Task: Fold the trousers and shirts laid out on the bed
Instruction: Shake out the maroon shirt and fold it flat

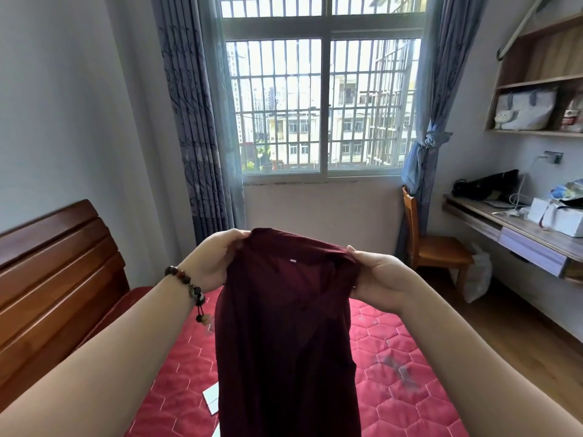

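A dark maroon garment (284, 335) hangs in the air in front of me, above the bed (394, 373) with its red quilted cover. My left hand (211, 263) grips its upper left edge, and a bead bracelet is on that wrist. My right hand (375, 275) pinches the upper right edge at about the same height. A small white tag shows near the top of the cloth. The hanging garment hides the middle of the bed and its lower end runs out of frame.
A wooden headboard (53, 272) stands at the left. A white paper (212, 398) lies on the bed beside the garment. A wooden chair (432, 247), a wall desk (517, 234) with clutter and shelves are at the right; a barred window is ahead.
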{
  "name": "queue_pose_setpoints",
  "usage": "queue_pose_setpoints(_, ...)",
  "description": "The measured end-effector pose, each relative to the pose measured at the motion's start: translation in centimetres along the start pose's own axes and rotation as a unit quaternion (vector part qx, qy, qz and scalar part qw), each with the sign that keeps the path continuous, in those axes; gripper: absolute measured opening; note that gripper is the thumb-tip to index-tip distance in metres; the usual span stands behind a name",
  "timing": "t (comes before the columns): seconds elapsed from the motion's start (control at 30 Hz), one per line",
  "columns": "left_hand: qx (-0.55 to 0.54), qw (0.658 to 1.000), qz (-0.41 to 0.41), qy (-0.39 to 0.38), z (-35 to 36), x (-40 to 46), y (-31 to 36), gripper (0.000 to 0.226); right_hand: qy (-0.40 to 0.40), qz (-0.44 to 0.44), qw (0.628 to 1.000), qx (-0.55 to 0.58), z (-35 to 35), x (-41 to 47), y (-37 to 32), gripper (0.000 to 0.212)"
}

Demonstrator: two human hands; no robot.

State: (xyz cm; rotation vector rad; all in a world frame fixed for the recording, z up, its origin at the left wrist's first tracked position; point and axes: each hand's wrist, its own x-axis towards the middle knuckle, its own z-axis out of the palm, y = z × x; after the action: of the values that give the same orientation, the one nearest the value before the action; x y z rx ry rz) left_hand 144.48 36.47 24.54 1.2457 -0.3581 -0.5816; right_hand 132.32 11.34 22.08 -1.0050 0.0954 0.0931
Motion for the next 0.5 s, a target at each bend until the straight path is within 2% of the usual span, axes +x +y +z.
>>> queue_pose_setpoints(0.13,-0.035,0.999,-0.012,-0.011,0.9,0.0,0.6,0.033,-0.028,-0.010,0.993,-0.115,0.6,0.0,-0.3,0.037)
queue_pose_setpoints(0.2,-0.033,0.999,-0.002,-0.018,1.5,0.1,1.1,0.039,0.009,-0.041,0.973,-0.226,0.7,0.1,-0.4,0.040)
queue_pose_setpoints(0.23,-0.023,1.000,0.007,-0.019,1.7,0.1,1.5,0.038,0.049,-0.067,0.949,-0.304,0.7,0.2,-0.4,0.040)
queue_pose_setpoints(0.27,-0.011,1.000,0.015,-0.020,1.9,0.1,1.8,0.033,0.093,-0.102,0.910,-0.392,0.6,0.4,-0.6,0.037)
queue_pose_setpoints(0.37,0.041,0.998,0.039,-0.023,2.2,-0.1,2.6,0.012,0.174,-0.188,0.754,-0.605,-0.1,1.1,-1.5,0.024)
queue_pose_setpoints(0.4,0.061,0.997,0.047,-0.025,2.2,-0.2,2.9,0.011,0.182,-0.199,0.725,-0.634,-0.4,1.3,-1.9,0.021)
queue_pose_setpoints(0.43,0.079,0.995,0.055,-0.027,2.2,-0.2,3.1,0.009,0.185,-0.206,0.718,-0.638,-0.8,1.4,-2.2,0.018)
queue_pose_setpoints(0.47,0.089,0.994,0.061,-0.025,2.2,-0.3,3.4,0.006,0.180,-0.208,0.738,-0.617,-1.1,1.5,-2.5,0.015)
queue_pose_setpoints(0.5,0.099,0.993,0.068,-0.019,2.2,-0.3,3.6,0.006,0.168,-0.200,0.777,-0.573,-1.2,1.5,-2.6,0.018)
